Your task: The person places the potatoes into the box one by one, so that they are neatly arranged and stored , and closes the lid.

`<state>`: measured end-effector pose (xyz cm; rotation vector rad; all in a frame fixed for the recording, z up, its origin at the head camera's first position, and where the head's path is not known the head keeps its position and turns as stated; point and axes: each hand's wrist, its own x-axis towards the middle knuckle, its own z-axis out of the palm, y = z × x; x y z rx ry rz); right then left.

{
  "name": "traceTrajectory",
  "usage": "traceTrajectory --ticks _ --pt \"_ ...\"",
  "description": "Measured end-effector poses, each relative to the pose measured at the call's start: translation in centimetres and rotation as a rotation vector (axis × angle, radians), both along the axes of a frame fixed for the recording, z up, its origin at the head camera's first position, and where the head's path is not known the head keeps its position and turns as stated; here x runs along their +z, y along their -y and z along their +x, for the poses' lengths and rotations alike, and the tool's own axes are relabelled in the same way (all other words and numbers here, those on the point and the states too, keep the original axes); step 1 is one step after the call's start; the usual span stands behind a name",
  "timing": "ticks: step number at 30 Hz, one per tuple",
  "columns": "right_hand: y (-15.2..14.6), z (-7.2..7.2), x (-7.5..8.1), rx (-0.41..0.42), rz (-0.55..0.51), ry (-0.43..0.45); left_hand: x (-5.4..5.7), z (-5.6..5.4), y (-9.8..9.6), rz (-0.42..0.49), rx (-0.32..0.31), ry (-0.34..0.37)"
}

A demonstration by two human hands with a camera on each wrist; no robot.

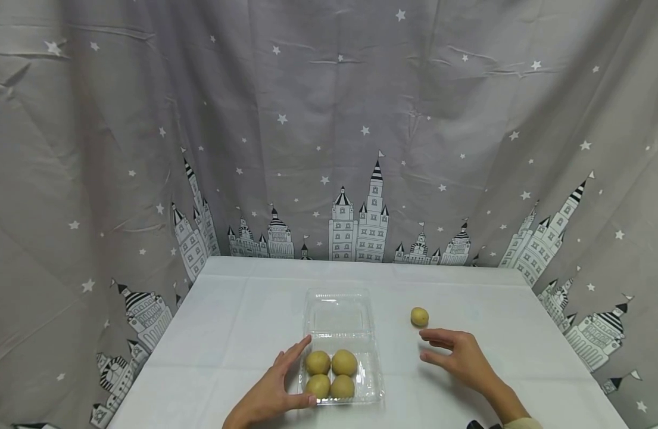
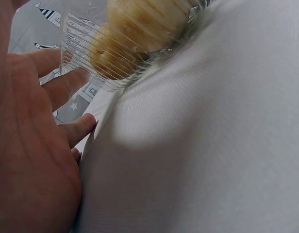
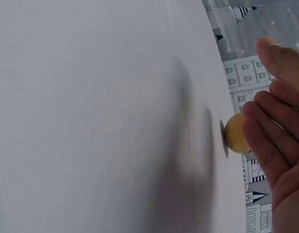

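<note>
On table: left hand fingers spread against clamshell tray | right hand fingers apart near loose potato

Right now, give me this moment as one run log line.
left hand: steadies open clear box | box: four potatoes | right hand: open, near loose potato | table: white

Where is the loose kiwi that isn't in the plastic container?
In the head view the loose kiwi lies on the white table, right of the clear container and just beyond the open right hand, untouched.
</note>
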<state>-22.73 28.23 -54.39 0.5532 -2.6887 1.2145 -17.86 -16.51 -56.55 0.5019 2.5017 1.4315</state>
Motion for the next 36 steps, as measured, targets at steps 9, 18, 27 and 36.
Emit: traceTrajectory --ticks 9,18,27,36 --pt "-1.3 -0.2 -0.4 -0.084 0.007 0.009 0.1 0.2 0.0 -0.004 0.007 0.005" --pt "-2.5 -0.7 -0.8 -0.143 0.008 0.06 0.0 0.1 0.1 -0.01 0.005 0.007" --pt "-3.4 -1.3 -0.8 -0.193 0.018 0.088 0.0 0.1 0.1 -0.011 0.008 0.004" --pt "-3.8 -2.2 -0.6 -0.203 0.023 0.088 0.1 0.2 0.1 -0.003 0.01 0.003"
